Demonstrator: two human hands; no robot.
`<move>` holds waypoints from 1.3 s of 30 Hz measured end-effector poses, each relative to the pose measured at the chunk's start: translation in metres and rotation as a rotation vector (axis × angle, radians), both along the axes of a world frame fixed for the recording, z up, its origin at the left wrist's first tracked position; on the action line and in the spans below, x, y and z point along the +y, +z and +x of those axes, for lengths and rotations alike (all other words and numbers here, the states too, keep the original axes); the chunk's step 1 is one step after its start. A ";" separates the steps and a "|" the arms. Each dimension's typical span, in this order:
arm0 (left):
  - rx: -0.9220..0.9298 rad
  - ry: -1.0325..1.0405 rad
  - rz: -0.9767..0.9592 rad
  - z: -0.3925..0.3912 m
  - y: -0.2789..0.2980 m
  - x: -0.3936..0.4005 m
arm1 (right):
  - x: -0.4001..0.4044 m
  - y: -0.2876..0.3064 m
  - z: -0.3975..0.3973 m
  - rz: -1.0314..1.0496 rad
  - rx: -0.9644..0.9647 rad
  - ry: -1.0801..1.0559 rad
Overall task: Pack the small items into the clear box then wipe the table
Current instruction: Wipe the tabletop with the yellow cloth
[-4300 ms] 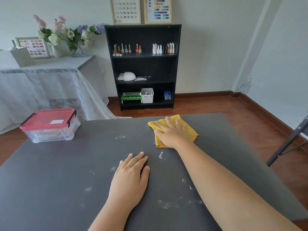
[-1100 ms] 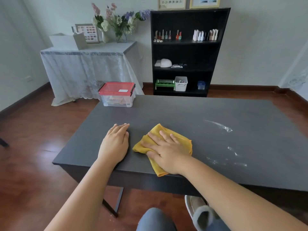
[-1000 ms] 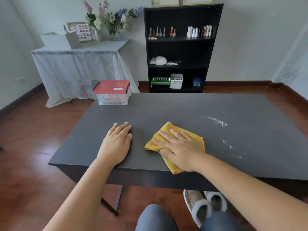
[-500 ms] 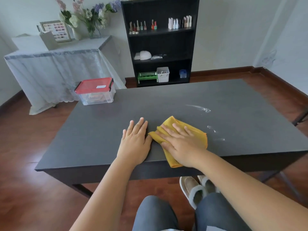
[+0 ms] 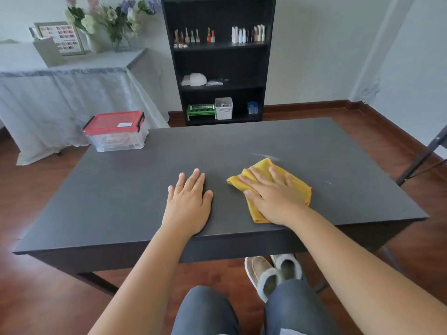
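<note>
My right hand lies flat, fingers spread, pressing a yellow cloth onto the dark grey table near its front edge. My left hand rests palm down on the bare tabletop, a short gap left of the cloth. The clear box with its red lid closed stands at the table's far left corner, small items dimly visible inside. Faint white smears show just beyond the cloth, and another to its right.
A black shelf unit with small bottles and bins stands against the back wall. A side table under a white lace cloth holds flowers at the left. A dark metal stand leg is at the right. My knees and slippers are below the table edge.
My right hand has slid the cloth to the right, away from my left hand, over some white smears. The view has shifted; my left hand stays flat on the table.
</note>
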State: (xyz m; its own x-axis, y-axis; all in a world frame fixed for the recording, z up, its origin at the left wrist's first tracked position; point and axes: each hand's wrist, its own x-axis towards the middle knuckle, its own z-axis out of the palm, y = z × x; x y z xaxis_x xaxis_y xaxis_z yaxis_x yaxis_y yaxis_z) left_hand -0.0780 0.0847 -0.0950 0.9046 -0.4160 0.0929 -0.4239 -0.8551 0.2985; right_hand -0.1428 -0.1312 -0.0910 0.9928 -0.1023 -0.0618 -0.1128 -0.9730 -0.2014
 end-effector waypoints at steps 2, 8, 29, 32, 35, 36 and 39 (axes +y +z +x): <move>-0.004 -0.004 0.010 0.001 0.000 -0.001 | -0.018 -0.002 -0.018 0.017 -0.008 0.048; -0.013 -0.033 0.019 0.002 -0.002 0.001 | -0.109 0.001 -0.033 -0.034 0.032 -0.273; 0.002 -0.066 0.038 0.011 -0.003 -0.002 | -0.096 0.006 0.062 -0.005 0.033 -0.320; 0.002 -0.060 0.048 0.014 -0.002 -0.005 | -0.061 0.011 0.096 0.011 0.051 -0.348; 0.004 -0.050 0.045 0.015 -0.002 -0.006 | -0.003 0.009 0.114 0.042 0.078 -0.183; 0.005 -0.045 0.040 0.016 -0.002 -0.007 | 0.013 0.006 0.113 0.033 0.081 -0.109; -0.008 -0.032 0.029 0.016 -0.002 -0.008 | 0.027 -0.003 0.093 0.012 0.041 0.056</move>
